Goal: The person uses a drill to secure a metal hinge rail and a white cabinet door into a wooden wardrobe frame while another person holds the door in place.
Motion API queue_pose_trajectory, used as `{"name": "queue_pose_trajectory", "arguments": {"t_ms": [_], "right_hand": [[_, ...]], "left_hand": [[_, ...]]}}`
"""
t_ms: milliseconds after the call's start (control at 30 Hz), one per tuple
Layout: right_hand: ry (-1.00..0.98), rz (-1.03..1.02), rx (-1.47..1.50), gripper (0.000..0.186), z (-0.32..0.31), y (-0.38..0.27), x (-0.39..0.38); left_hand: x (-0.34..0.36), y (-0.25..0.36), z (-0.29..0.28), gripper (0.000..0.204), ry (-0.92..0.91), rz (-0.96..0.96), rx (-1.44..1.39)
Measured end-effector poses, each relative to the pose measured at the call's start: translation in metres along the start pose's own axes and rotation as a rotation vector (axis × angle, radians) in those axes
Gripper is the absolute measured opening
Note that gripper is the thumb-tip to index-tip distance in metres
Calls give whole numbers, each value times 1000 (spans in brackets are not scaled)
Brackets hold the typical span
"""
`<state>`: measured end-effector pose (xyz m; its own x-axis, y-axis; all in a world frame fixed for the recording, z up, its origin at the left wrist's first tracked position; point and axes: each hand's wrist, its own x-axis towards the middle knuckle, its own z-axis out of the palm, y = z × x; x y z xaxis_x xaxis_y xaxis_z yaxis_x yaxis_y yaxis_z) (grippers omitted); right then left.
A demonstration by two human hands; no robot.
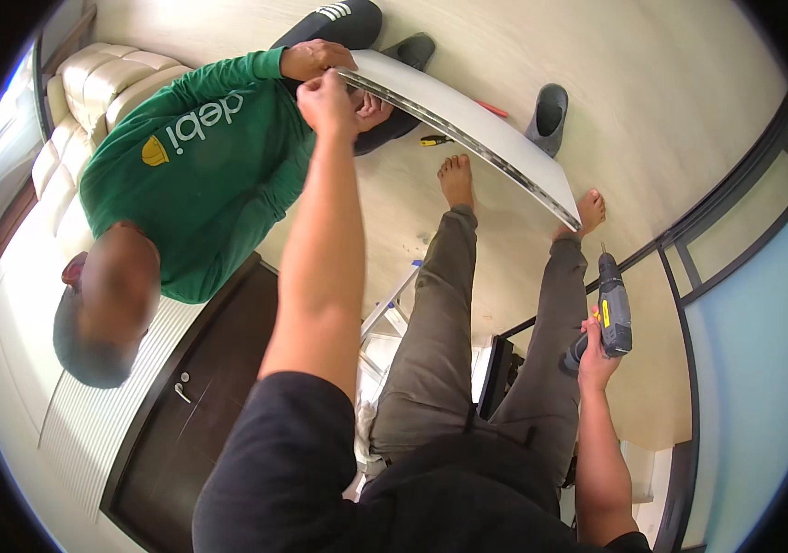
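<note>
My right hand [598, 355] grips a grey and black cordless drill [613, 309] with yellow accents, its bit pointing away from me. With bent, closed fingers, my left hand [325, 103] is at the near left corner of a long white panel [468, 106]. Whatever those fingers pinch is too small or hidden to make out. Along the panel's near edge runs a dark, patterned strip [458, 140]. A co-worker in a green sweatshirt [205, 175] steadies the same end, one hand [315, 60] on top and the other [373, 111] beneath.
On the pale floor lie a yellow and black screwdriver [434, 141] and a red item [492, 109]. Grey clogs [549, 118] sit beyond the panel. A stepladder [392, 309] stands behind my legs, a cream sofa [103, 83] at far left, and a dark-framed glass partition [680, 267] at right.
</note>
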<state>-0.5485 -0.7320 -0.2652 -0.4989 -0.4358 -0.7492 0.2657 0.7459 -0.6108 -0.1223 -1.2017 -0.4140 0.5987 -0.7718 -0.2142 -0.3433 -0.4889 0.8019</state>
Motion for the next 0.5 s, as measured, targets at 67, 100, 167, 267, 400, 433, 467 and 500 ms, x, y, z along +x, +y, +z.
{"name": "queue_pose_trajectory", "arguments": {"t_ms": [67, 100, 167, 267, 400, 433, 467, 500], "right_hand": [[103, 9, -67, 28, -25, 1, -4], [127, 37, -50, 28, -18, -4, -4], [145, 68, -35, 28, -7, -5, -3], [163, 119, 33, 28, 2, -4, -2], [218, 242, 88, 29, 6, -16, -12], [227, 269, 109, 29, 5, -17, -16], [233, 269, 101, 29, 0, -17, -20], [244, 304, 135, 30, -3, -18, -22]], "left_hand": [[-24, -2, 29, 28, -90, -287, 233], [-8, 3, 25, 31, -124, -360, 243], [5, 4, 26, 29, -93, -342, 104], [8, -6, 19, 30, -82, -269, 0], [14, 4, 19, 42, -243, -295, 58], [18, 10, 23, 44, -281, -312, 90], [21, 13, 27, 46, -319, -333, 119], [31, 19, 29, 54, -402, -368, 180]]}}
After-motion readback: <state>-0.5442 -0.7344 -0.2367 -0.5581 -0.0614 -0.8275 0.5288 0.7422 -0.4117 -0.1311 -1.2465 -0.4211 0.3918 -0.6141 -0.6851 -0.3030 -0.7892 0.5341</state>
